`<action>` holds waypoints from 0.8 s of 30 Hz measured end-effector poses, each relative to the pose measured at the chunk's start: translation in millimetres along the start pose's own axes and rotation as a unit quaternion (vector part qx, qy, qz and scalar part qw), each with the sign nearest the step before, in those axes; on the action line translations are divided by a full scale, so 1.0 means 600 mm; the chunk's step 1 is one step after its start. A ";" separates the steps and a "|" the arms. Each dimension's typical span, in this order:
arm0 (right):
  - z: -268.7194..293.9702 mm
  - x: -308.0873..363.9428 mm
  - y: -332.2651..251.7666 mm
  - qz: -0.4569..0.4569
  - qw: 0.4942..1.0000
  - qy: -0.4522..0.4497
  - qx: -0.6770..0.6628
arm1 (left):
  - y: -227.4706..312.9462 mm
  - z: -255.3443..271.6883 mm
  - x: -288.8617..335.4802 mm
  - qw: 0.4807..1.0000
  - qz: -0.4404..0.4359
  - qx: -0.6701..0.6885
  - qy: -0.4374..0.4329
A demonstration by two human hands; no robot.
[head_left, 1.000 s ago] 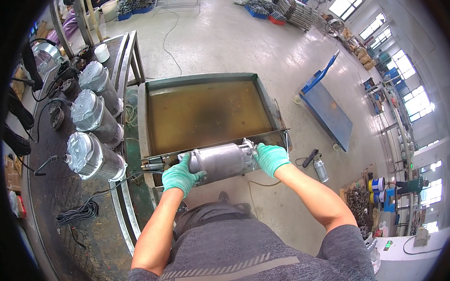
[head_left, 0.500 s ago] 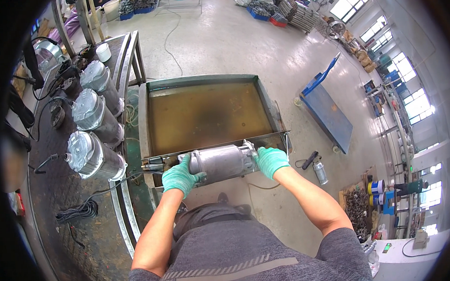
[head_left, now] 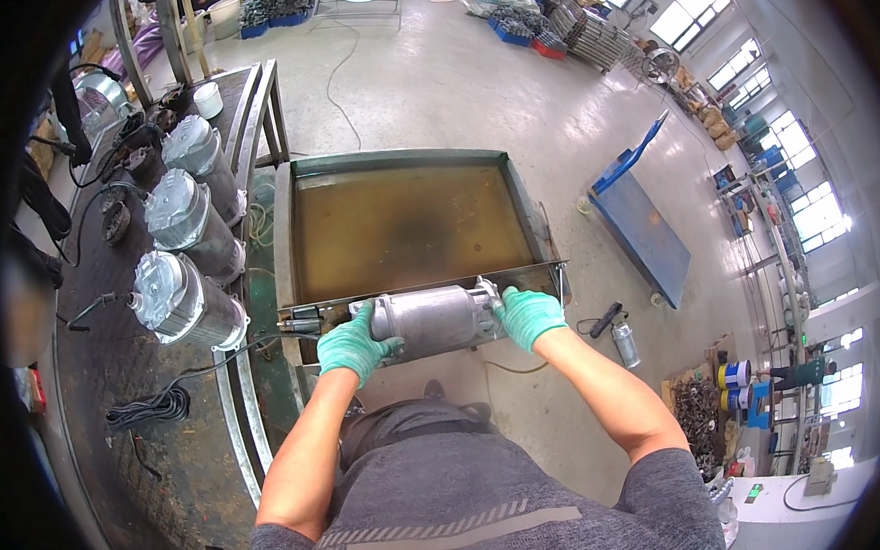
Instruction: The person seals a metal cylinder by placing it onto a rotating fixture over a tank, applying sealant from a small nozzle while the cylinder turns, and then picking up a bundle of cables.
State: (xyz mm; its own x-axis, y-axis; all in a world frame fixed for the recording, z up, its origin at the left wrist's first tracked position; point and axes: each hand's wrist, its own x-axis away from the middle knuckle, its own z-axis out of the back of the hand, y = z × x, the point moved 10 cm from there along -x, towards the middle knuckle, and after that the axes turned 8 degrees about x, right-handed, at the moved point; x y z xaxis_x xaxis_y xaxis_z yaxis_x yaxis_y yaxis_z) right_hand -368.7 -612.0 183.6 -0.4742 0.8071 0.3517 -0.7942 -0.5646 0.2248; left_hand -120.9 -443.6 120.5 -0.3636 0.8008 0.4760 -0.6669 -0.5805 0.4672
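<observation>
A silver cylindrical motor housing lies on its side across the near edge of a tank of murky brown liquid. My left hand, in a green knit glove, grips its left end with the thumb on top. Around the flanged right end closes my right hand, gloved the same way. The undersides of both hands' grips are hidden. Just left of the housing, small metal parts sit at the tank's front corner.
On the left workbench, several similar motors stand upright near a coiled black cable and a white cup. A blue flatbed trolley stands right of the tank. Nearby on the floor lies a spray gun-like tool.
The view has shifted very slightly. Both hands keep their hold on the motor housing, which has hardly moved.
</observation>
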 end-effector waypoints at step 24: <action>-0.029 -0.018 -0.003 0.015 0.997 -0.029 -0.073 | 0.003 0.001 0.004 1.000 0.004 0.005 0.007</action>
State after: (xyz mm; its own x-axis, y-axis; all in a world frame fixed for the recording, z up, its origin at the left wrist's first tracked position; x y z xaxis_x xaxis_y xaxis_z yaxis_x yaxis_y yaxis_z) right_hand -368.6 -616.5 163.5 -0.4795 0.7762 0.4093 -0.8287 -0.5540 0.0798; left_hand -122.6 -442.9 122.7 -0.3777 0.7978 0.4699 -0.6579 -0.5884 0.4701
